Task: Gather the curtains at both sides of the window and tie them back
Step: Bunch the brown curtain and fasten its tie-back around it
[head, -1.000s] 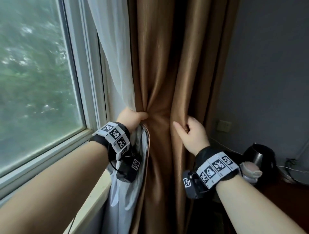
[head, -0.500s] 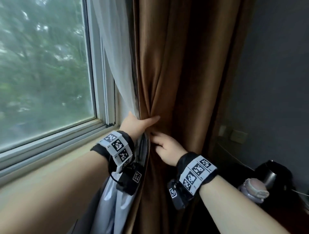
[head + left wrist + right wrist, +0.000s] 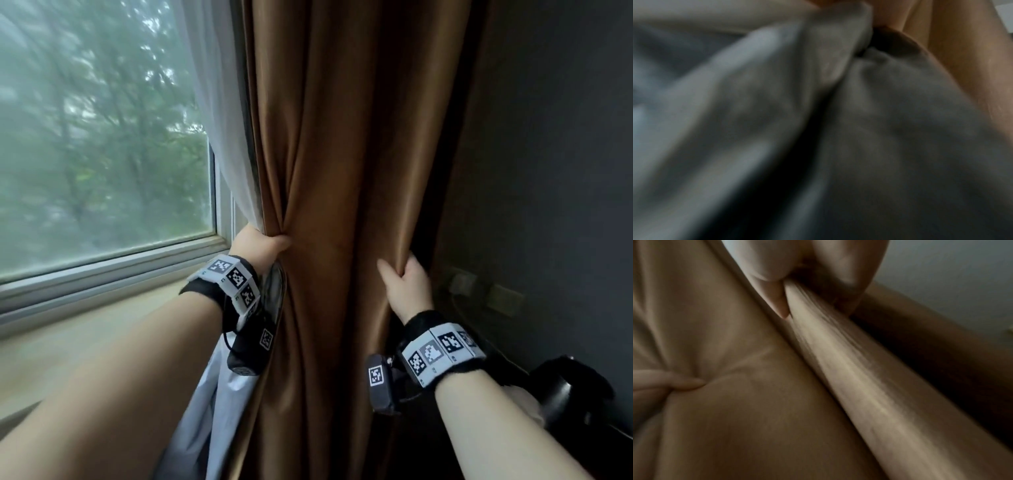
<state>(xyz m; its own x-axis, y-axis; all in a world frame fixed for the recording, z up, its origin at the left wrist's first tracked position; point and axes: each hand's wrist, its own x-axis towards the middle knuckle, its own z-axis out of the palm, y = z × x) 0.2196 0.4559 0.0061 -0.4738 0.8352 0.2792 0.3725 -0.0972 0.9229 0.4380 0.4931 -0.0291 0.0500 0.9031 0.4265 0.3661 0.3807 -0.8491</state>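
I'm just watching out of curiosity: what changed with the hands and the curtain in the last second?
The right hand left the middle folds, moved right and grips the brown curtain by its outer fold. The left hand still clutches brown and white sheer curtain together.

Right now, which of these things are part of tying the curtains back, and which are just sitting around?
Part of the job:
- brown curtain, bunched between both hands
- white sheer curtain beside the window
- left hand, gripping the window-side edge
- right hand, fingers curled round a fold

Just lying about:
- black kettle at lower right
- wall sockets
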